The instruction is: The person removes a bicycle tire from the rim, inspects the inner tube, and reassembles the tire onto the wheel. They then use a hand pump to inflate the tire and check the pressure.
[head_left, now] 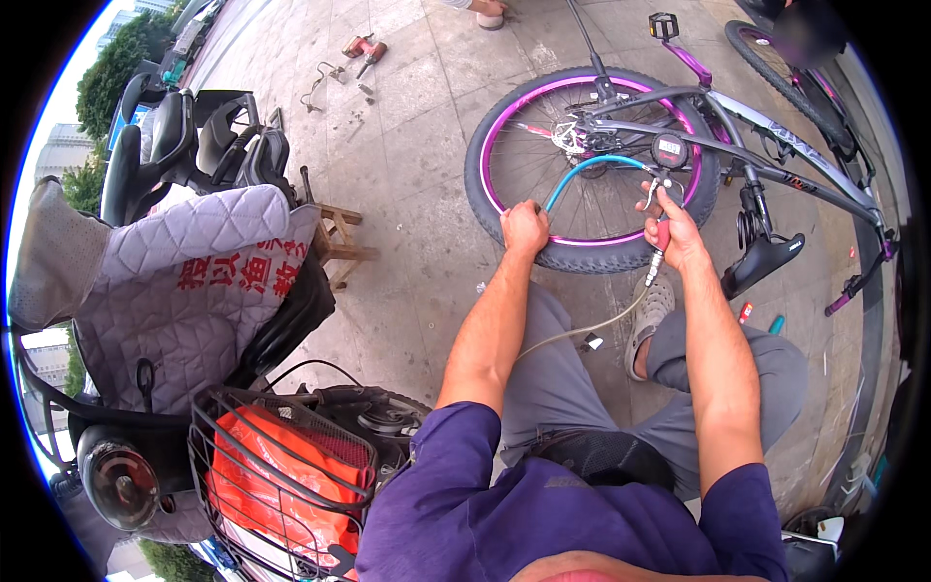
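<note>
A bicycle (766,126) lies on its side on the pavement ahead of me. Its knobbly black tire (483,179) with a purple rim (504,116) is nearest. My left hand (525,229) is closed at the rim's near left side, around the end of a blue hose (582,167); its fingers hide the hose's tip and any valve there. My right hand (676,233) grips a tire inflator (664,236) with a red handle and a metal lever, over the tire's near right edge. A round gauge (669,149) tops the inflator, and a pale air line (592,327) runs down from it.
An electric scooter with a quilted cover (184,252) and a wire basket (281,475) holding an orange bag stands left. Behind it is a wooden stool (339,242). A red power drill (369,53) lies farther off. Another wheel (786,82) sits far right; another person's foot (490,17) shows ahead.
</note>
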`<action>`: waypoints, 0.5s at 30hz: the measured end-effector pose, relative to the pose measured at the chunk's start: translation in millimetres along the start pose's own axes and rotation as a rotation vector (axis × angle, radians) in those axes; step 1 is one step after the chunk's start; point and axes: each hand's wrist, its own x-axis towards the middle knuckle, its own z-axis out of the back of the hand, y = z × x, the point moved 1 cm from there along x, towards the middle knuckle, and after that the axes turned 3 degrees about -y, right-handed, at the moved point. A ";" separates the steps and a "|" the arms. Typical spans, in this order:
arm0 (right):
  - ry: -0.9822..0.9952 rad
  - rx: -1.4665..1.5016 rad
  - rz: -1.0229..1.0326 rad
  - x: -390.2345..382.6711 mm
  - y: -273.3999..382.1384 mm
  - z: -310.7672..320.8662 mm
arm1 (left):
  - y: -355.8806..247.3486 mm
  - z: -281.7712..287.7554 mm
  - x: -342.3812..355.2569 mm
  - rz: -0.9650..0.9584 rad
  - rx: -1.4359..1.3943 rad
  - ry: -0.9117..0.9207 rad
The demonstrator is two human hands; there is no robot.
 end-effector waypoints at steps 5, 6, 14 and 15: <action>-0.031 -0.013 -0.014 -4.2 1.1 -5.3 | -1.0 0.9 -1.5 0.074 -0.019 0.098; -0.037 -0.006 -0.016 -3.0 3.7 -5.2 | -2.4 0.9 -0.4 0.098 -0.025 0.136; -0.042 -0.023 -0.018 -4.4 0.1 -6.1 | 1.1 2.2 -1.9 0.018 -0.007 0.045; -0.036 -0.016 -0.016 -2.7 2.0 -8.3 | 1.0 3.7 2.9 0.018 -0.008 0.037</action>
